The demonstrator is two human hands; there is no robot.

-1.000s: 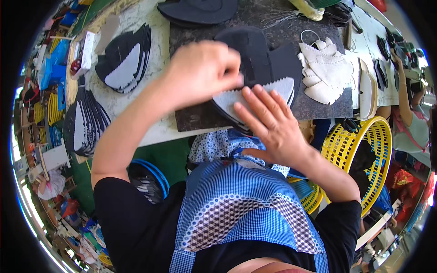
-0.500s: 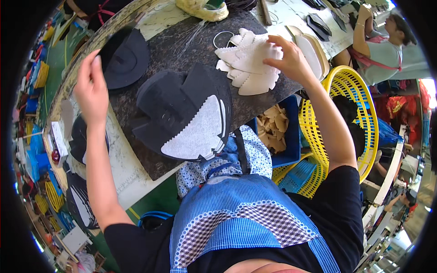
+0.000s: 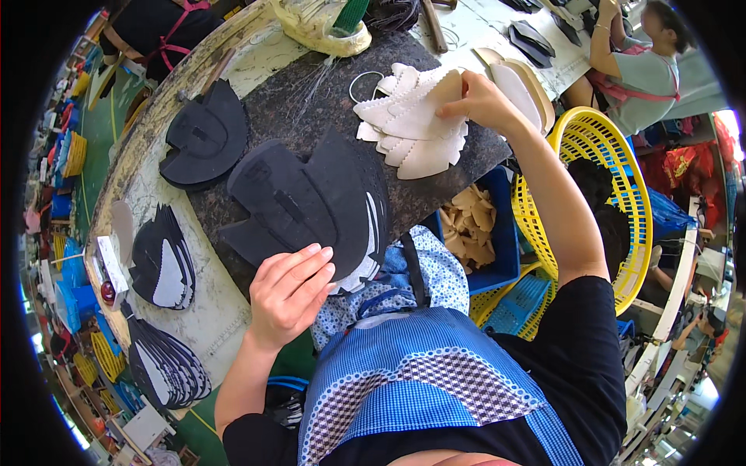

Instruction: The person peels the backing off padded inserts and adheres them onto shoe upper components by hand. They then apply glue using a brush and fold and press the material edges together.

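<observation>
My left hand rests its outstretched fingers at the near edge of a stack of black shaped pieces on the dark board. A plain black piece tops that stack, with white edges of lower pieces showing at its right. My right hand pinches the upper right edge of a white zigzag-edged piece, the top one of a fanned pile of white pieces. Left of the main stack lies another group of black pieces.
Black pieces with white parts lie at the table's left side, beside a bundle. A yellow basket and a blue bin of tan scraps stand right. A hammer lies far back. Another person works far right.
My left hand has come from the far left to the near edge of the black stack. A black piece now covers the whitish patch there. My right hand has closed on a white piece.
</observation>
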